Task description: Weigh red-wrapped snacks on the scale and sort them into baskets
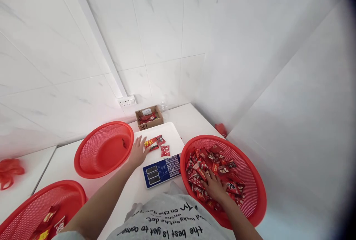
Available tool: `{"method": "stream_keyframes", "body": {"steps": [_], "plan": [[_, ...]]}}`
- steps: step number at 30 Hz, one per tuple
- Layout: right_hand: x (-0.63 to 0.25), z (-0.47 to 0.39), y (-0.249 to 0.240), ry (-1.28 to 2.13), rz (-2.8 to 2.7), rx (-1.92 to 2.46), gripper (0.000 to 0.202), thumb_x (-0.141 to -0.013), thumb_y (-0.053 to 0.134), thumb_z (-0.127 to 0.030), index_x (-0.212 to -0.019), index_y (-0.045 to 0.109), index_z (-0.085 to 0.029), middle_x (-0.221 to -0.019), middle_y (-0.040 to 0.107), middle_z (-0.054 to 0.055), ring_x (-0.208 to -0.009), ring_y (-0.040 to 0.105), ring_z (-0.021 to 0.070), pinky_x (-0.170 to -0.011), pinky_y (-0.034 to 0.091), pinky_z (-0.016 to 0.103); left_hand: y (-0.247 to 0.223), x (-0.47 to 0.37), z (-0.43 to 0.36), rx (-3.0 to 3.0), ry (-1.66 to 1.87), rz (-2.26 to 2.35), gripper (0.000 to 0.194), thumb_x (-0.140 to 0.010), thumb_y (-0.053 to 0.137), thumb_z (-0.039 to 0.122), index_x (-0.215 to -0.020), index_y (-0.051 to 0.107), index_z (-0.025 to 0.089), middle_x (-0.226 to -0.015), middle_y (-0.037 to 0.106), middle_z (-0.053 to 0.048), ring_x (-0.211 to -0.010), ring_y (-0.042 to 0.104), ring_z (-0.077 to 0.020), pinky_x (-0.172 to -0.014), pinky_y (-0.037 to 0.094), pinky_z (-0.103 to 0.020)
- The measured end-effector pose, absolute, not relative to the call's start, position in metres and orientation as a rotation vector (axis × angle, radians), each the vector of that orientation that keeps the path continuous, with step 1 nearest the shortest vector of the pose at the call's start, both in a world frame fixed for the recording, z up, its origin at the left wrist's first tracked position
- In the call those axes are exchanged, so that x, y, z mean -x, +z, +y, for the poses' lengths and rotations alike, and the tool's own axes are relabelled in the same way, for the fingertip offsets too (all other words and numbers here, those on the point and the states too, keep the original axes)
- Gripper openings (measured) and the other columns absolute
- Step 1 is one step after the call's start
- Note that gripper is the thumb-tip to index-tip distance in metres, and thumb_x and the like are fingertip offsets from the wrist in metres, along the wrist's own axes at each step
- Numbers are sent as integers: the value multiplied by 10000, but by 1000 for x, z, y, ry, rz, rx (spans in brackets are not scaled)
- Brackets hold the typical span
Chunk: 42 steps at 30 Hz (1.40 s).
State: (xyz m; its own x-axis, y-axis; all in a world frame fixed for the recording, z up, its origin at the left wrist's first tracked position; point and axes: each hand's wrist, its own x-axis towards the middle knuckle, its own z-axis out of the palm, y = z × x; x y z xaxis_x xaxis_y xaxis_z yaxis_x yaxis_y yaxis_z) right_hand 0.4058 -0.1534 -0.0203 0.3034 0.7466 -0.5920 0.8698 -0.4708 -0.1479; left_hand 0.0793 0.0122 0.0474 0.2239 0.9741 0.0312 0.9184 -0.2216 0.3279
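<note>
My left hand (139, 152) reaches over the left edge of the scale's white pan (171, 132), its fingers stretched and apart. Close to its fingertips lie a red-and-yellow wrapped packet (150, 143) and two small red packets, one of them a red wrapped packet (165, 151). In the right red basket (254, 199), my right hand (214, 187) rests on a heap of red wrapped snack packets (222, 169), fingers spread and partly sunk among them. The blue scale panel (162, 171) with keys and dark displays sits between both hands.
A second red basket (104, 154) stands left of the scale, and a third basket (69, 188) with some packets is at lower left. Behind the scale is a small cardboard box (150, 123) of packets. Red plastic bags (11, 171) lie far left. Walls close off the back and right.
</note>
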Motion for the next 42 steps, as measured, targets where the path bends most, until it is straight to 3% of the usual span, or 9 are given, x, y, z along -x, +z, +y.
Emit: {"method": "stream_keyframes", "body": {"steps": [3, 10, 14, 18, 21, 25, 29, 34, 42], "plan": [[-405, -153, -19, -912, 1483, -2374, 581, -885, 301, -429, -1457, 249, -342, -1574, 146, 34, -1402, 219, 325, -1058, 201, 606, 45, -118, 18, -2122, 233, 1748, 655, -890, 381, 506, -1456, 266, 199, -1563, 161, -155, -1428, 118, -342, -1090, 231, -543], [-407, -154, -24, -922, 1502, -2405, 566, -881, 339, -393, -1443, 280, -360, -1570, 161, 33, -1411, 200, 312, -1067, 173, 609, 51, -172, 23, -2119, -115, 1643, 810, -756, 423, 714, -1448, 287, 316, -1573, 100, -158, -1408, 14, -450, -972, 108, -750], [-409, -154, -31, -931, 1517, -2405, 568, -878, 332, -406, -1442, 283, -361, -1575, 137, 32, -1416, 175, 331, -1060, 161, 631, 50, -178, 12, -2263, -177, 1630, 817, -739, 462, 694, -1441, 293, 311, -1561, 154, -151, -1403, 89, -432, -993, 153, -708], [-409, -154, -31, -932, 1520, -2414, 572, -874, 331, -409, -1442, 287, -356, -1574, 139, 33, -1414, 184, 328, -1060, 160, 633, 51, -175, 5, -2398, -68, 1670, 601, -806, 461, 568, -1347, 429, 309, -1423, 381, -132, -1289, 349, -341, -998, 286, -561], [-408, -154, -30, -936, 1512, -2418, 570, -875, 333, -398, -1442, 283, -363, -1574, 143, 26, -1413, 193, 324, -1059, 167, 630, 53, -170, 5, -2407, -29, 1673, 491, -828, 463, 509, -1270, 496, 297, -1257, 495, -117, -1177, 446, -305, -949, 354, -482], [-409, -154, -32, -945, 1509, -2420, 574, -874, 333, -421, -1441, 297, -345, -1578, 118, 32, -1414, 182, 339, -1057, 173, 630, 50, -160, 10, -2378, 33, 1665, 382, -831, 500, 427, -1181, 554, 285, -1116, 541, -94, -1060, 522, -263, -831, 440, -375], [-410, -154, -33, -934, 1515, -2421, 574, -873, 336, -416, -1441, 300, -342, -1575, 135, 38, -1412, 188, 334, -1062, 159, 629, 50, -137, 13, -2319, 154, 1700, 302, -847, 508, 360, -1125, 590, 276, -1080, 546, -68, -1059, 539, -215, -832, 450, -300], [-408, -154, -30, -918, 1520, -2422, 576, -874, 338, -414, -1444, 283, -355, -1572, 153, 38, -1410, 197, 334, -1055, 176, 634, 69, -87, 18, -2194, 357, 1898, 357, -884, 449, 375, -1202, 544, 243, -1173, 515, -90, -1118, 515, -221, -897, 444, -314], [-407, -154, -27, -900, 1520, -2405, 567, -884, 319, -411, -1446, 279, -349, -1568, 165, 34, -1401, 224, 327, -1050, 198, 635, 92, -5, 19, -1777, 371, 2320, 544, -868, 391, 504, -1334, 434, 228, -1313, 443, -192, -1220, 443, -380, -886, 442, -528]]}}
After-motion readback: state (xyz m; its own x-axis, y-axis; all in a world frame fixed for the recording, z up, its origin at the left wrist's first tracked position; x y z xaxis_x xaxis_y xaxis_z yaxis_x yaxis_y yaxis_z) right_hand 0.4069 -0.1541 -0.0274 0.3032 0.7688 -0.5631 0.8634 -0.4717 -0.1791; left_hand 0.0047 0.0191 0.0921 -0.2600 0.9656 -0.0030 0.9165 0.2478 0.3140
